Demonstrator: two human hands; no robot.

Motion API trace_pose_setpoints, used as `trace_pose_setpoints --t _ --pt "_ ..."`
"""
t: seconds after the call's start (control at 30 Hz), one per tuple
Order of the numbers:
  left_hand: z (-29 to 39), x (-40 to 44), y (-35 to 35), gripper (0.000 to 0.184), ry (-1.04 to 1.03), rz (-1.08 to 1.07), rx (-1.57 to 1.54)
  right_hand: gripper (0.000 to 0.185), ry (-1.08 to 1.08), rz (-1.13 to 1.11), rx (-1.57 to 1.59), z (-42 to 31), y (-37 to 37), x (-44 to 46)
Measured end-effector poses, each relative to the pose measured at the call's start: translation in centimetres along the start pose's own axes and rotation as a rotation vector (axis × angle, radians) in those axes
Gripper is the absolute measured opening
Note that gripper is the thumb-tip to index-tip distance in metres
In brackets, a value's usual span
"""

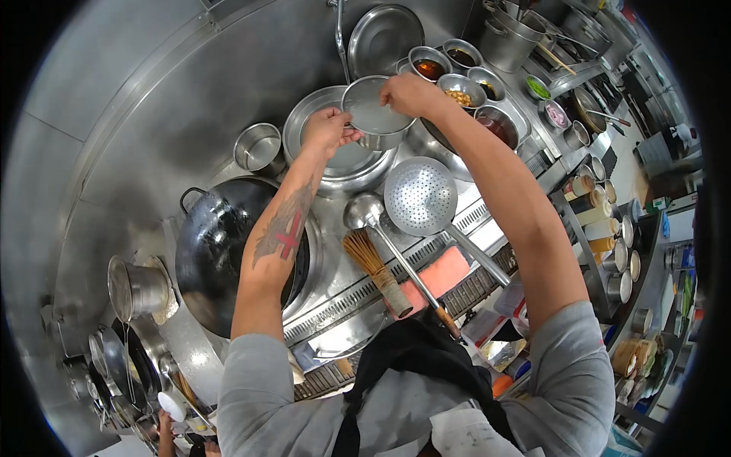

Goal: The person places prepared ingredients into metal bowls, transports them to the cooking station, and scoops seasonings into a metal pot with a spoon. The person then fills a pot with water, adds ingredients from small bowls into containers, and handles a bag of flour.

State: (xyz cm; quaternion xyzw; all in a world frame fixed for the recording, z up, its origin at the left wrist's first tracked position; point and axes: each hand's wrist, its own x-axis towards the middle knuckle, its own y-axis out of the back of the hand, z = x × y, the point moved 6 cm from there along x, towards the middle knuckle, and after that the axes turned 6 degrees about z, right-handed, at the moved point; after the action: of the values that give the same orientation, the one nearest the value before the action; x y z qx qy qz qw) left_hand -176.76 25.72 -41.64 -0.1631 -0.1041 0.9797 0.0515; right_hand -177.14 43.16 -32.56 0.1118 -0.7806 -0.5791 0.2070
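Note:
A round steel pot [378,142] is held over a wide steel basin [295,145]. My left hand [329,131] is closed on the pot's left side, fingers under its rim. My right hand [411,93] is bent over the far right rim with its fingers closed there; the fingertips are partly hidden. The pot's inside looks pale grey, and I cannot make out whether that is liquid. Nearer to me lie a perforated strainer [421,196], a ladle [364,211] and a bamboo brush [369,259].
A black wok [221,251] sits at the left, below a small steel pot [257,148]. Bowls of dark sauce [461,57], reddish liquid [429,69] and nuts [459,97] stand at the right. A pink cloth [438,274] lies near the front edge. Another person's hand [165,420] shows at lower left.

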Motion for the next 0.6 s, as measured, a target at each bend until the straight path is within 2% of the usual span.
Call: trace_pose_setpoints --t 0.13,0.2,0.27,0.3,0.33,0.4,0.53,0.6 --pt "0.0 -1.4 -0.5 0.008 0.024 -0.032 0.060 0.033 0.038 -0.206 0.013 -0.7 -5.2 0.9" --pt "-0.2 -1.4 -0.7 0.009 0.015 -0.046 0.050 0.034 0.079 -0.211 0.015 -1.8 -7.0 1.6" --pt "-0.6 -1.4 -0.7 0.009 0.022 -0.043 0.042 0.032 -0.069 -0.278 0.089 -2.3 -6.9 1.6" --pt "-0.8 -1.5 -0.5 0.009 0.032 -0.039 0.034 0.024 -0.072 -0.263 0.281 -2.6 -5.1 1.4" --pt "-0.9 -1.6 -0.3 0.009 0.036 -0.037 0.035 0.024 -0.072 -0.265 0.284 -2.4 -3.6 1.0" --pt "-1.0 -1.8 0.2 0.009 0.032 -0.040 0.064 0.018 -0.244 -0.150 0.919 -1.3 0.0 0.0" --pt "-1.7 -1.1 2.0 0.011 0.031 -0.009 0.072 0.017 -0.301 0.086 0.994 -1.9 6.8 -8.0" --pt "-1.6 -0.4 2.8 0.012 0.022 0.000 0.039 0.016 -0.354 0.076 1.203 -0.2 3.7 -13.7"
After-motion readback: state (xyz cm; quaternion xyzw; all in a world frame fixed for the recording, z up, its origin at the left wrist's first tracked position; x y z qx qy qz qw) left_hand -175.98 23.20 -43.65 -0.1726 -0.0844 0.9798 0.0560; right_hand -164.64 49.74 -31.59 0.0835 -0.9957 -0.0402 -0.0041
